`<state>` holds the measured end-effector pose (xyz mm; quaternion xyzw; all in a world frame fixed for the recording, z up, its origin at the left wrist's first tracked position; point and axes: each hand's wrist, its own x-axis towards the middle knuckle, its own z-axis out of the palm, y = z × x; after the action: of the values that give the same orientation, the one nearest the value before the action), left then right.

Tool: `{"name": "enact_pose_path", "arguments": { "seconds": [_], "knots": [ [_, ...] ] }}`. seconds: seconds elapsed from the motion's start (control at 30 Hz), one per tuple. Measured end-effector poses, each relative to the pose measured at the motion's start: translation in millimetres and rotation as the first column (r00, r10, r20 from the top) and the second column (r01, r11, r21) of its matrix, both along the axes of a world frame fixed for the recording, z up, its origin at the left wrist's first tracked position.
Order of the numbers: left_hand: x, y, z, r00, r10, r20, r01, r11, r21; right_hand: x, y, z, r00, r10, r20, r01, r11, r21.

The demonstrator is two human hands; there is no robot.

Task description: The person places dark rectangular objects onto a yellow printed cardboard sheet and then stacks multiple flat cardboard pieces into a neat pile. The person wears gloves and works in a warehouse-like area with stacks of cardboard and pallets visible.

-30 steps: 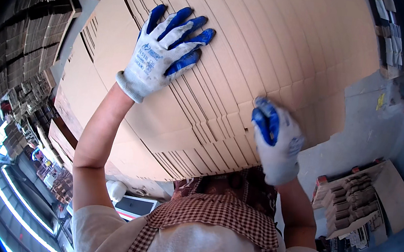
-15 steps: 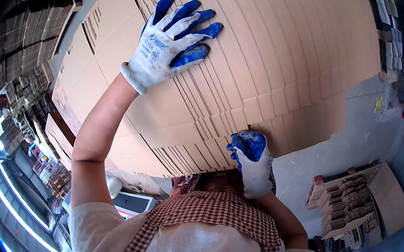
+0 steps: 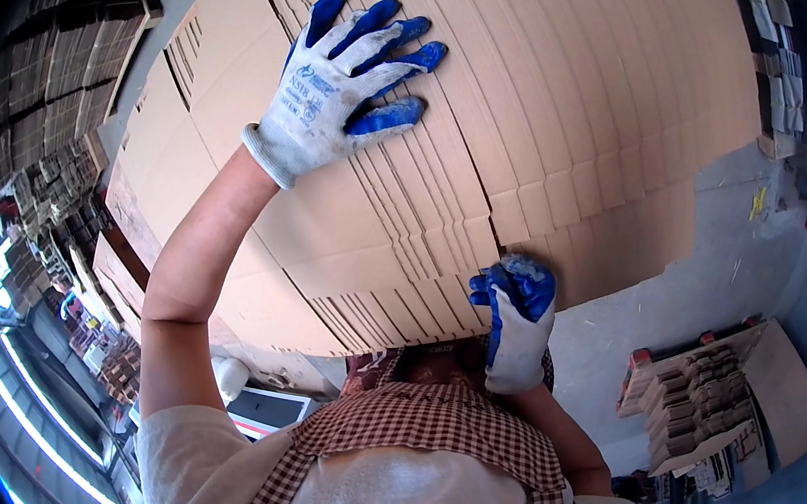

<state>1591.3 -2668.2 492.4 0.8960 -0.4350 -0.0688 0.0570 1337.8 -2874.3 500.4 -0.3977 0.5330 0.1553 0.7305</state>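
A broad spread of overlapping flat brown cardboard sheets (image 3: 583, 103), creased and slotted, lies in front of me. My left hand (image 3: 347, 94), in a white glove with blue-coated fingers, rests flat on top of them, fingers spread. Lower down, at the near edge, my right hand (image 3: 517, 311) wears a matching glove. Its fingers are curled and closed at the edge of the sheets, by a dark gap between two of them. What lies inside the fingers is partly hidden.
Tall stacks of cardboard (image 3: 57, 38) stand along the left. On the right, a wooden pallet (image 3: 634, 381) carries stacked cardboard pieces (image 3: 702, 405) on the grey floor (image 3: 603, 347). More piled sheets (image 3: 786, 92) are at the far right. A white-edged box-like object (image 3: 269, 407) is near my left elbow.
My right hand has shifted slightly right and up along the near edge. The dark gap between sheets above it has grown longer and wider. My left hand stays almost in place.
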Motion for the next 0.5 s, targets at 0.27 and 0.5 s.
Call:
{"name": "enact_pose_path", "arguments": {
  "seconds": [0.27,0.5],
  "knots": [
    [-1.7,-7.2,-0.3,1.0,0.019,0.024,-0.019,1.0,-0.017,3.1,-5.8,-7.5,0.999,0.001,0.046,0.0,1.0,-0.028],
    [-1.6,-14.9,2.0,0.998,0.014,0.055,-0.015,1.0,0.016,9.5,-8.7,-6.7,0.996,-0.016,0.086,0.02,0.999,-0.043]
  ]
}}
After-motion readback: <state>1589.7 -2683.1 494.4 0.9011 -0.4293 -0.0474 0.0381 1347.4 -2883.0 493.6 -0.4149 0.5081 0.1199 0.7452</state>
